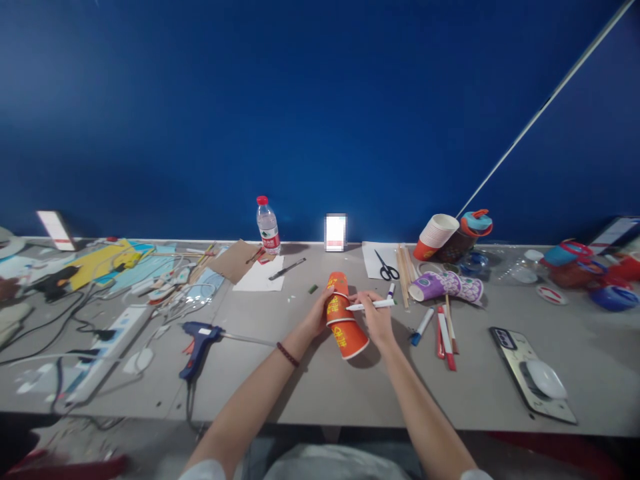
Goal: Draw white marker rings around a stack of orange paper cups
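Two hands, left (319,315) and right (376,318); two joined orange cups (343,319) between them, one white marker (371,305). Far side: one water bottle (268,226), one pair of scissors (386,267), one stack of cups (436,237), two purple cups (447,286). Near left: one blue glue gun (197,340); near right: one phone (531,373).

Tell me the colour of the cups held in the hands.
Orange cups with yellow print and white rims, seen in the head view.

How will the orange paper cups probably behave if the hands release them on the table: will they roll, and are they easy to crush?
The orange paper cups, stacked and tilted between the left hand and the right hand, would probably roll in a curve, since they taper. They look thin-walled and empty, so likely light and easily dented. The white marker could also roll away.
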